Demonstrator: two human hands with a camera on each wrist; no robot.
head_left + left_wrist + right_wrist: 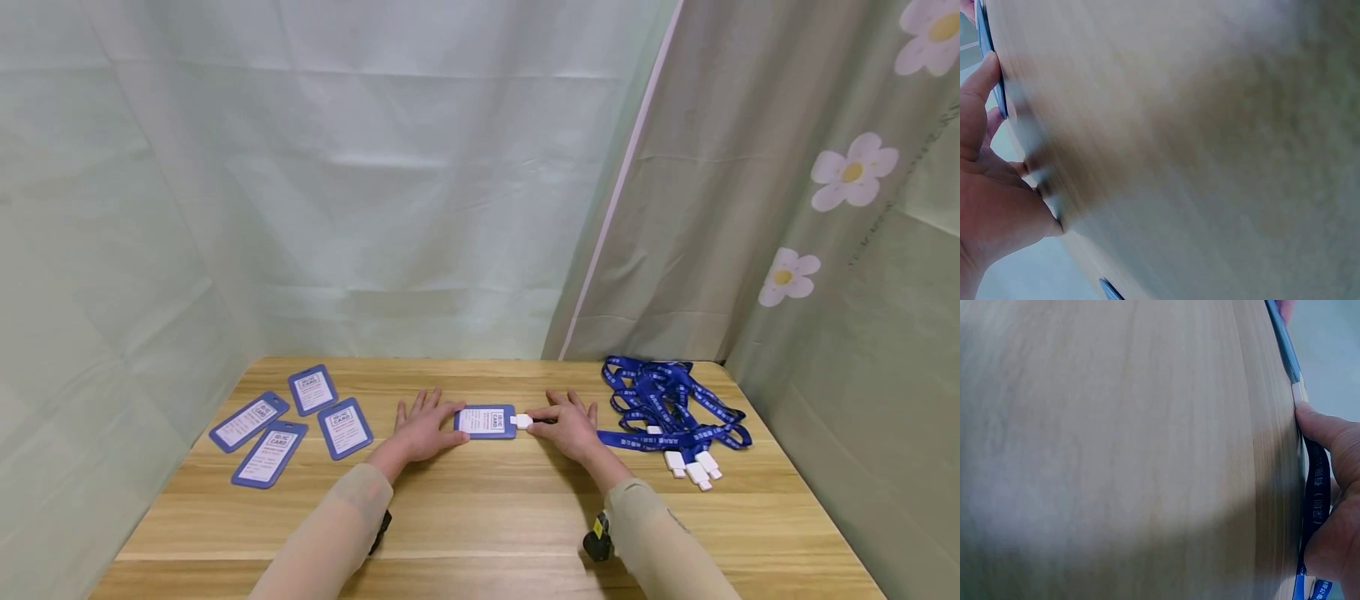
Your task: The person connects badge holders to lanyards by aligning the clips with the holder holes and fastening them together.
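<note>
L hand (426, 432) pinches a flat blue plastic ID card (483, 422), mid tan wood table (480, 517), R hand (572, 428) pinches a white plastic clip (522, 422) at its end, maybe hooked, & 4 other blue cards (346, 428), L side, have no clips yet.

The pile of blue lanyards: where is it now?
In the head view, the blue lanyards lie piled on the table, to the right of the right hand, with white clips in front.

card holder (480, 423): smooth plastic | lanyards (654, 402): cloth | table (480, 517): smooth wood | curtain (420, 208): cloth
</note>
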